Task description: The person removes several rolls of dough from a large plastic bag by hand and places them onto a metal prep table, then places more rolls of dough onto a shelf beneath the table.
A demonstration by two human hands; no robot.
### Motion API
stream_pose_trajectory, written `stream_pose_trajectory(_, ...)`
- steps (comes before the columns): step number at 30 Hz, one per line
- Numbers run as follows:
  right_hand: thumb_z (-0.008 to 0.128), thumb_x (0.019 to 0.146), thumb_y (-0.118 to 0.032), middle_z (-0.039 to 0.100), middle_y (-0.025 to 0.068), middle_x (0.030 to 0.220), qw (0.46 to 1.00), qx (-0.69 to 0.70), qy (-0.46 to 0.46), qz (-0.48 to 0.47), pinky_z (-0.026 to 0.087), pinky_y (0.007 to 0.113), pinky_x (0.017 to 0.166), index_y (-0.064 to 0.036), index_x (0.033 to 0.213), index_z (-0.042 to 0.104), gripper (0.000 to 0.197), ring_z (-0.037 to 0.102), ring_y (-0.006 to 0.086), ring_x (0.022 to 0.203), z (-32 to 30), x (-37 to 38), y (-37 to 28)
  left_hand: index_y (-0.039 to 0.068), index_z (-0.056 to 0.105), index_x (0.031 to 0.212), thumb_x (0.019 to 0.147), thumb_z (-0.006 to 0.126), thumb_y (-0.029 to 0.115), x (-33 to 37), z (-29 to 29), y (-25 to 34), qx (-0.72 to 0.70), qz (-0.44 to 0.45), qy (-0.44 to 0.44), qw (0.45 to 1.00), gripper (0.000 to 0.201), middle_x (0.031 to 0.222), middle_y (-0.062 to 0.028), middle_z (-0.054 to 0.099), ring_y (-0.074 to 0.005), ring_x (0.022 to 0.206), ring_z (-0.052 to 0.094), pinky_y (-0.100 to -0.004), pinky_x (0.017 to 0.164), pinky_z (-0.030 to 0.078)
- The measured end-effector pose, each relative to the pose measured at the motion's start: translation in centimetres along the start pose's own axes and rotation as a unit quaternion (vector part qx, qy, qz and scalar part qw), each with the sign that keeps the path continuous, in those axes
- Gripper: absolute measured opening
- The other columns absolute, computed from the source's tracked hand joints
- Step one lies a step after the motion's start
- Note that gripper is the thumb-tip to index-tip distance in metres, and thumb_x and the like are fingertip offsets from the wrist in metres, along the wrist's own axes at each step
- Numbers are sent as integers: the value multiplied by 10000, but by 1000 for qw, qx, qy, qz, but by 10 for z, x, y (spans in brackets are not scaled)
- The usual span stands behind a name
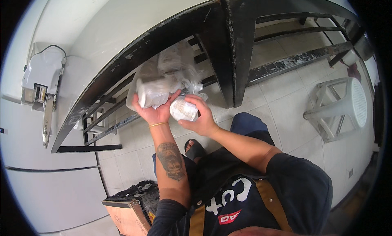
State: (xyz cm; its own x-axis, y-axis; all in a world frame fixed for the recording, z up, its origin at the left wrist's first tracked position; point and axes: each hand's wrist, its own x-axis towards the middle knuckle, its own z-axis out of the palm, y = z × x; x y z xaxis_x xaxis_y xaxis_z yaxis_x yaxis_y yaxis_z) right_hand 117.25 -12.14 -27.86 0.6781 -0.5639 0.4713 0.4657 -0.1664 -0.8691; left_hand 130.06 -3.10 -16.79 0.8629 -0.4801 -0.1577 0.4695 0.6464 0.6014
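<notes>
Table: pale top, black metal frame, paint chipped along the rails. Pale grey fridge at far left. White plastic stool on the right, well apart from the hands. Box at lower left, black plastic bunched beside it. Pale machine at upper left, in front of the fridge. Clear plastic bag below the tabletop edge, lower bars behind it. White bundle at the bag's near end. Left hand palm up against the bundle, thumb along its left side; can't tell if those fingers grip. Right hand grasps a rounded white packet, fingers over top, thumb below; packet sits just beside the left hand.
</notes>
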Motion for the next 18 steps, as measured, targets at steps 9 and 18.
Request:
stream_pose_trajectory(9,930,716,-173,549,184,1414,997,72,-35,-8,412,399,1147,-7,1366,582,755,529,284,1354,6,12,-26,-18,618,1290,963,590,399,37,-44,12,253,-11,24,967,530,1286,-172,681,-314,1228,634,-458,1118,459)
stream_pose_trajectory(18,842,806,-82,596,96,1347,930,337,-51,137,493,345,1052,5,1412,490,705,595,176,1236,57,46,-47,17,533,1462,734,783,520,64,16,76,907,38,12,420,919,1380,-344,606,-407,1324,603,-437,1072,501)
